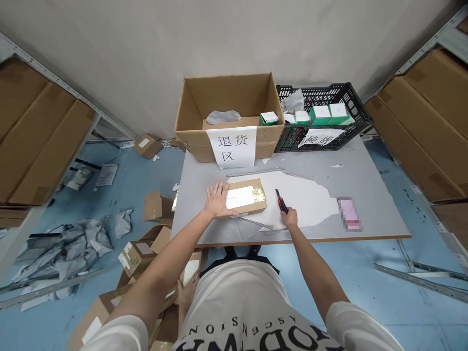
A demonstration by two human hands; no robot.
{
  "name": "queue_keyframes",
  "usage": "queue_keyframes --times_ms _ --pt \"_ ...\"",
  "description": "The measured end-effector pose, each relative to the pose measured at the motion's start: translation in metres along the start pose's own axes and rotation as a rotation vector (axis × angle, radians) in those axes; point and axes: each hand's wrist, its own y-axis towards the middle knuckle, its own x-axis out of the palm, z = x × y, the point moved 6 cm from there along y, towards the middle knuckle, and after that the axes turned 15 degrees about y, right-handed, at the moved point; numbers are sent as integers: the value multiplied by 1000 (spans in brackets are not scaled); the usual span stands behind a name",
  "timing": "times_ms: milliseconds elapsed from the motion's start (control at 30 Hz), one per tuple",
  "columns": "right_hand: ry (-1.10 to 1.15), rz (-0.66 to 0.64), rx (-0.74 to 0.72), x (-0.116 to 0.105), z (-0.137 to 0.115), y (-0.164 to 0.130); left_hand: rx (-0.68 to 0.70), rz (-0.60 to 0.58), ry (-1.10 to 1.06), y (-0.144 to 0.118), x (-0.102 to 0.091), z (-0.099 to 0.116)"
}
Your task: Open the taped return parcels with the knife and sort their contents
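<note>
1. Shelving racks loaded with large brown cartons stand at the far left (40,131) and far right (424,122) of the scene.
2. Grey surface (365,195) sits in the middle, its top layer torn away to white near the centre.
3. Open cardboard box (226,97) with a white paper sign stands at the far edge of the surface; a black plastic crate (351,97) of small green-and-white boxes is touching its right side.
4. Small brown parcel (245,196) with a white label lies on the surface, near the front edge.
5. Left hand (216,199) lies flat and open, fingers spread, pressing on the parcel's left end.
6. Right hand (290,217) is closed around a red-and-black utility knife (281,200), just right of the parcel.
</note>
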Motion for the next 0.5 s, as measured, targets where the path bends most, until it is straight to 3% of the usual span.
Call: queue_keyframes --times_ms 100,200,267,500 --pt "170 -110 -113 -6 -20 1 0 -12 38 -1 0 0" --pt "450 -414 -208 -2 -45 -6 16 -25 46 -2 -1 1" --pt "514 -533 -230 -1 -56 -13 28 -36 27 -3 -1 1" --pt "616 -556 -194 -7 -67 -27 23 -2 8 -5 -2 2"
